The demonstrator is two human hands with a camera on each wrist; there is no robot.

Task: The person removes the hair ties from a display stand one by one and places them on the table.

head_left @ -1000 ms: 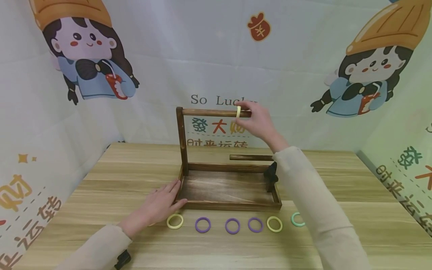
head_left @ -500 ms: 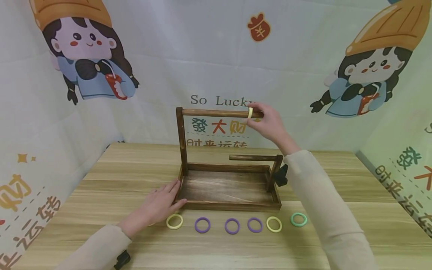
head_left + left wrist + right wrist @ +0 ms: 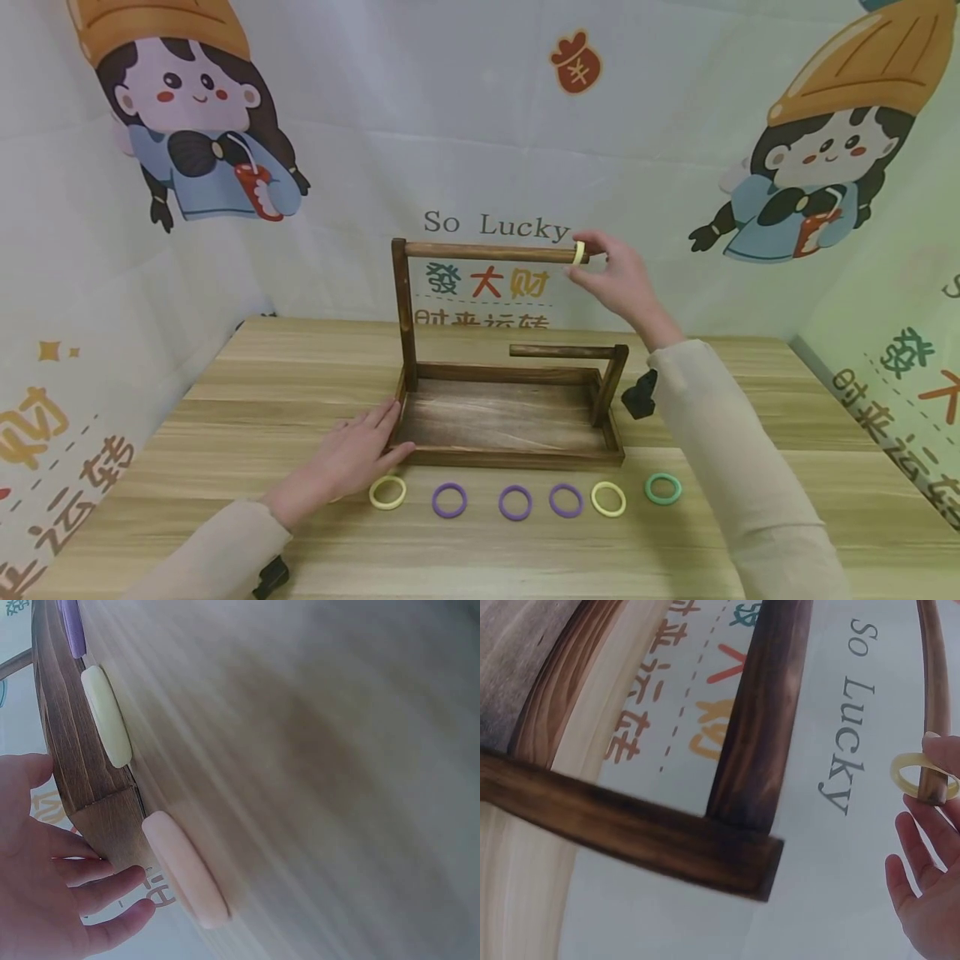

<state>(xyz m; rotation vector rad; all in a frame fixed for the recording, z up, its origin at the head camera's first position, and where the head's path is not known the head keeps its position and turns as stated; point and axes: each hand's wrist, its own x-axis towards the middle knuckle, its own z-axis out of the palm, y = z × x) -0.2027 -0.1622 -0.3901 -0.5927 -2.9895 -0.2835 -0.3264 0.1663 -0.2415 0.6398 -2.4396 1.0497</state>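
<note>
My right hand [image 3: 618, 271] pinches a pale yellow ring [image 3: 579, 253] between thumb and fingers. The ring encircles the free right end of the upper wooden rod [image 3: 480, 250], and the rod tip shows through it in the right wrist view. The rod extends from a tall post on the left of a dark brown wooden rack [image 3: 510, 457] with a tray base. My left hand [image 3: 352, 450] rests with straight fingers against the tray's left end, its thumb over the front corner. In the left wrist view, a pink ring [image 3: 187, 870] lies on the table near that hand's fingers.
A shorter rod [image 3: 558, 351] juts left from the rack's right post. In front of the tray lie a yellow ring [image 3: 387, 492], several purple rings including one purple ring [image 3: 450, 500], another yellow ring [image 3: 608, 499] and a green ring [image 3: 663, 489]. A printed cloth [image 3: 480, 125] hangs behind.
My right hand has slid the yellow ring rightward along the upper rod to its free end. The green ring and right post have come into full view. My left hand stays put.
</note>
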